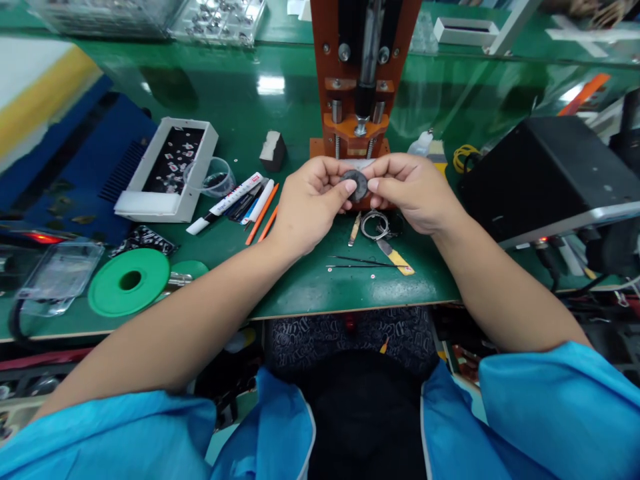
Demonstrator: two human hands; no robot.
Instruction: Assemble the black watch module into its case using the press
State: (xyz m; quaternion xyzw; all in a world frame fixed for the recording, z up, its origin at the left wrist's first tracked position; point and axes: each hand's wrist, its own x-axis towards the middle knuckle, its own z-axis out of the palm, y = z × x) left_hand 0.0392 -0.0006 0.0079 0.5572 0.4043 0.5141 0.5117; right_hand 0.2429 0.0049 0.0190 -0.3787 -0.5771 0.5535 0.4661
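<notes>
Between my two hands I hold a small dark grey disc (357,186), just in front of the base of an orange press (330,141). My left hand (316,203) pinches its left side, thumb lying across the face. The thumb and fingers of my right hand (407,190) close on its right edge. What the disc is exactly I cannot make out. Below the hands lie a coil of thin wire (375,225), a yellow-handled blade (397,259) and dark thin tweezers (360,265).
Left are a white box of small parts (203,143), a clear cup (220,179), a white marker (197,227) with several pens, and a green spool (113,283). A black box-shaped device (555,173) stands right. The table's front edge (350,311) runs below my hands.
</notes>
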